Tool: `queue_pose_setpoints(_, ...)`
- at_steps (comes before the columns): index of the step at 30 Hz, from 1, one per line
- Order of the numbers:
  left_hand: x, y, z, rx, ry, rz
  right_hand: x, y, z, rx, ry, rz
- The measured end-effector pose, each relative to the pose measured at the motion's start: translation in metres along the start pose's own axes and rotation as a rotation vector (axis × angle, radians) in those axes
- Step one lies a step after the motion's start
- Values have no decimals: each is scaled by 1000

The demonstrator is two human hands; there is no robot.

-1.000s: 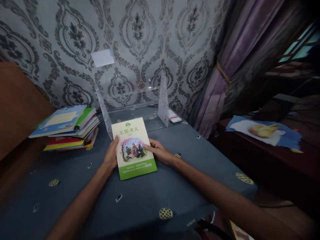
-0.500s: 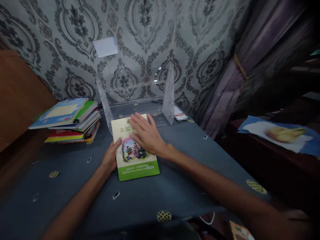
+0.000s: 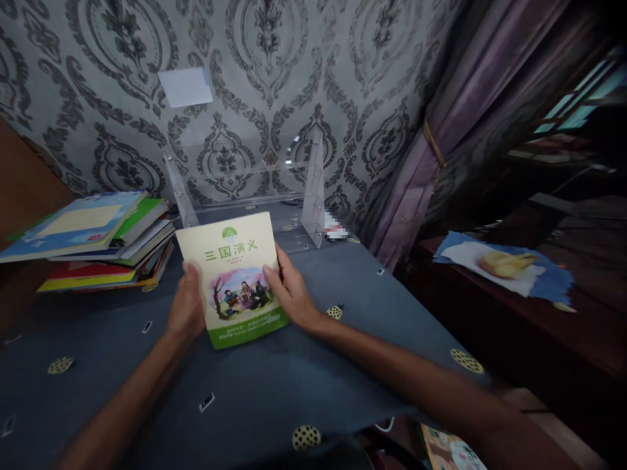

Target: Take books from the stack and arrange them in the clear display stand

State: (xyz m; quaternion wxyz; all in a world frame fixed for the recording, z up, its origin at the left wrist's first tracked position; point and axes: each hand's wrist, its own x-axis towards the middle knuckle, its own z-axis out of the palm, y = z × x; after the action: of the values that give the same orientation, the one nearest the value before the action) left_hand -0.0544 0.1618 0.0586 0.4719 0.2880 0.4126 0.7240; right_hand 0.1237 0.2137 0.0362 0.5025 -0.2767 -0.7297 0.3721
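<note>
A cream and green book (image 3: 238,254) with Chinese characters and a picture of people under a pink tree faces me, its top tilted up. My left hand (image 3: 188,300) grips its left edge, fingers behind the cover. On the right edge my right hand (image 3: 292,287) holds it too, thumb on the front and fingers mostly hidden behind. Just beyond the book stands a clear acrylic rack (image 3: 313,196) with upright side panels.
A leaning stack of books (image 3: 112,235) lies on the left of the blue patterned tablecloth (image 3: 255,405). A patterned wall is behind, and a tied purple curtain (image 3: 416,170) hangs at the right. Lower right, a colourful book (image 3: 450,447) shows below the table edge.
My right hand has gone from lying flat across the cover to gripping the right edge. The book is now raised and tilted toward me. The view has turned slightly right.
</note>
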Motion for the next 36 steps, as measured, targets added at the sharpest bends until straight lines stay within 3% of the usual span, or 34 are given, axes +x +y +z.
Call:
queue_pose_setpoints(5, 16, 5, 20, 11, -60, 147, 24, -7, -12, 157, 86, -114)
queue_pose_setpoints(13, 13, -36, 2, 213, -123, -5, -15, 21, -8, 78, 142, 112)
queue_pose_setpoints(18, 6, -41, -3, 208, -287, -39, -24, 26, -6, 103, 102, 141)
queue_pose_setpoints(23, 7, -35, 0, 200, -178, -92, -20, 31, -8, 134, 129, 125)
queue_pose_setpoints(27, 17, -17, 8, 62, -115, 12, -15, 26, -11, 233, 106, 154)
queue_pose_setpoints(30, 24, 0, 11, 70, -45, 61, -13, 13, -11, 360, 16, 255)
queue_pose_setpoints(33, 26, 6, 6, 154, -31, -6, -13, 1, -8, 501, -44, 385)
queue_pose_setpoints(36, 22, -2, -6, 265, -72, -148, -12, 1, -7, 608, -10, 494)
